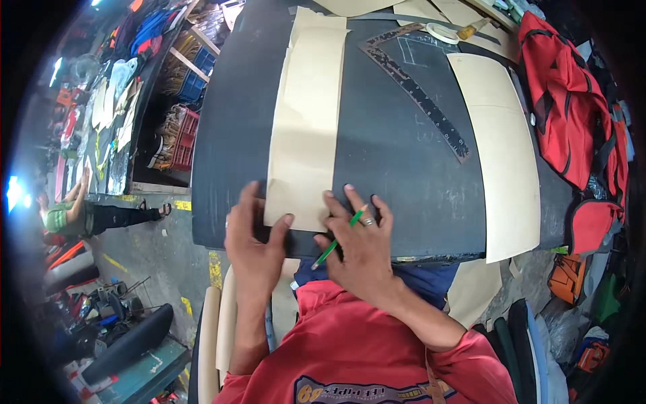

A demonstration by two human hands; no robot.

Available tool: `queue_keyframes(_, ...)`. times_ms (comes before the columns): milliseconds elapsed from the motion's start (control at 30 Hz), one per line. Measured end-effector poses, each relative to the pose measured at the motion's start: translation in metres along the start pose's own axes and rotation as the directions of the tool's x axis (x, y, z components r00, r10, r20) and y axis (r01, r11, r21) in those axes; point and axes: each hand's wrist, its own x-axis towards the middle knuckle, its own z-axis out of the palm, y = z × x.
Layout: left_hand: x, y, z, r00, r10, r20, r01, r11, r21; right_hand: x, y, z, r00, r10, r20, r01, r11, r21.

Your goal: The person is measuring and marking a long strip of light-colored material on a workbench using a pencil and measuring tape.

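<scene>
A long strip of tan pattern paper (309,101) lies lengthwise on the dark work table (410,195), its near end close to the table's front edge. At the near left corner of the strip is my left hand (256,242), fingers apart, thumb resting on the paper and fingertips by its left edge. My right hand (363,252) sits at the near right corner, fingertips at the paper's edge. A green pencil (330,249) is held between the right hand's fingers, its tip pointing down and left.
Right of the strip lie a worn L-shaped ruler (417,94) and a curved tan sheet (505,155) overhanging the front edge. A tape roll (442,34) and a brush (473,28) are at the back. Red bags (565,114) border the right side; a person (74,212) stands left.
</scene>
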Motion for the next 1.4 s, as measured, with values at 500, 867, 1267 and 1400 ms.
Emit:
queue_keyframes(500,0.073,-0.096,-0.139,0.868,-0.215,0.448,0.302,0.944,-0.132,0.035,0.050,-0.038,0.888,0.337,-0.314,-0.172,0.875,0.453)
queue_keyframes(867,0.169,-0.069,-0.085,0.791,0.147,0.594,-0.055,0.984,-0.171,0.064,0.078,-0.080,0.829,0.552,-0.093,-0.351,0.641,0.682)
queue_keyframes(1267,0.120,-0.054,-0.042,0.821,0.510,0.256,-0.564,0.795,0.224,0.070,0.120,-0.104,0.988,-0.094,-0.125,0.074,0.986,-0.151)
queue_keyframes(1400,0.099,-0.071,-0.029,0.826,0.502,0.257,-0.555,0.805,0.212,0.069,0.127,-0.110,0.931,0.324,-0.167,-0.265,0.916,0.302)
